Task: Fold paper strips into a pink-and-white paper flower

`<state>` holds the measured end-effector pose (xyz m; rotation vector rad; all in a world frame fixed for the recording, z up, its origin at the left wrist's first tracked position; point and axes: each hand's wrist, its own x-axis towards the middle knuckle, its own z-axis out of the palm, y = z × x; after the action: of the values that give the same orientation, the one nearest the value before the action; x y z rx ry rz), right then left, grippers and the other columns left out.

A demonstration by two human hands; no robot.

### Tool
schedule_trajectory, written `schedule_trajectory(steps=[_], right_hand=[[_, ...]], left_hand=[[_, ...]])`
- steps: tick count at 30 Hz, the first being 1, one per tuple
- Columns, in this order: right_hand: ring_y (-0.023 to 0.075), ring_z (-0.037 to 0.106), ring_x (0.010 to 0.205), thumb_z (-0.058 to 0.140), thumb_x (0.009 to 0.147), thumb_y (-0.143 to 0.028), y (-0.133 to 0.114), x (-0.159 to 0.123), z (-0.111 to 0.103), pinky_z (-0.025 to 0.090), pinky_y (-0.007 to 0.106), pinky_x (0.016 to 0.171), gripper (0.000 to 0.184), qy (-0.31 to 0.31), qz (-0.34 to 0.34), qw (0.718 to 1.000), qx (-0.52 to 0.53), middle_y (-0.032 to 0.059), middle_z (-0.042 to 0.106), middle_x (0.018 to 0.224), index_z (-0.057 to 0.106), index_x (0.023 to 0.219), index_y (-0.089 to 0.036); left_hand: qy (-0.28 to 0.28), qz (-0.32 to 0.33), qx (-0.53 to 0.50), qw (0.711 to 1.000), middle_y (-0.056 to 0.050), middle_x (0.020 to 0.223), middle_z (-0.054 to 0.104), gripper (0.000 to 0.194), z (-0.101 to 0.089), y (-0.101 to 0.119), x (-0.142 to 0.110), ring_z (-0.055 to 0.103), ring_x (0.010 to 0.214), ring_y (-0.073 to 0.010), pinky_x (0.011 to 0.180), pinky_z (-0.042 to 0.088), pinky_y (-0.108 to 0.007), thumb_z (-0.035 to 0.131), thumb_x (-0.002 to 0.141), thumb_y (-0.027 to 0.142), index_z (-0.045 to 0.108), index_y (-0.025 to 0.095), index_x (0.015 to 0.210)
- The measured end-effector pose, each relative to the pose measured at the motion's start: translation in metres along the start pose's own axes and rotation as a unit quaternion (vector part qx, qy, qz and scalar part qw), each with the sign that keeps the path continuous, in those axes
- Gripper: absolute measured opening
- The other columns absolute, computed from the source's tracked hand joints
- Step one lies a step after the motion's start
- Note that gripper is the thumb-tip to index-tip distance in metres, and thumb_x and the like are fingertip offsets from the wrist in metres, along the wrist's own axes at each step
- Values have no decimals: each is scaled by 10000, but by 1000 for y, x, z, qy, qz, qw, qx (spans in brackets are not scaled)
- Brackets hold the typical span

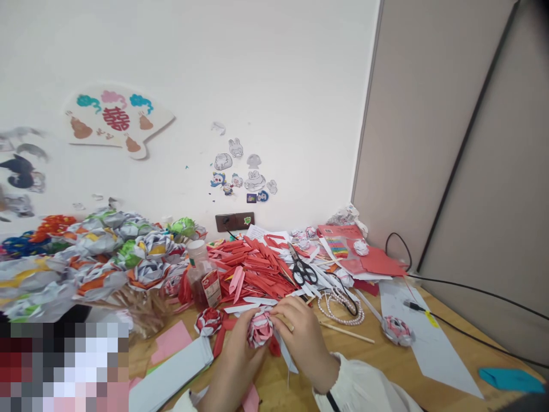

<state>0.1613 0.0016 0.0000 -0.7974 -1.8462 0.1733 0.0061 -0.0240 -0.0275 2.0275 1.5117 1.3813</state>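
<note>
A pink and white paper flower (260, 330) is between my two hands above the table. My left hand (238, 357) is closed around its left side and underside. The bent fingers of my right hand (302, 335) pinch at its right edge; the fingertips are partly hidden. A red and white paper flower (209, 321) lies just left of my left hand. Behind my hands rises a pile of folded red paper strips (251, 266). Black-handled scissors (304, 272) rest on the strips, near a pearl bead string (341, 307).
Many finished paper flowers (150, 252) crowd the left side. A glue bottle (199, 274) stands beside the strips. White paper sheets (171, 372), a wooden stick (347, 332), another paper flower (398, 331) and a black cable (463, 335) lie around. A wall closes the back.
</note>
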Motion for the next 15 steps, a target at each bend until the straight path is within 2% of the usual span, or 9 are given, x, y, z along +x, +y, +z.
schedule_trajectory(steps=[6, 15], right_hand=[[162, 539, 739, 580, 842, -132, -1, -1, 1, 432, 275, 657, 104, 1, 14, 1000, -25, 5, 590, 770, 572, 760, -196], [179, 520, 721, 411, 939, -170, -3, -2, 1, 424, 302, 638, 210, -21, -59, 991, -117, 24, 593, 779, 561, 794, -199]], left_hand=[[3, 9, 10, 1000, -96, 1099, 635, 407, -1, 3, 2, 604, 1022, -234, 885, 486, -418, 491, 736, 99, 497, 189, 1133], [8, 22, 11, 1000, -106, 1104, 638, 412, -1, 4, 1, 608, 1020, -245, 885, 489, -436, 497, 728, 104, 502, 189, 1132]])
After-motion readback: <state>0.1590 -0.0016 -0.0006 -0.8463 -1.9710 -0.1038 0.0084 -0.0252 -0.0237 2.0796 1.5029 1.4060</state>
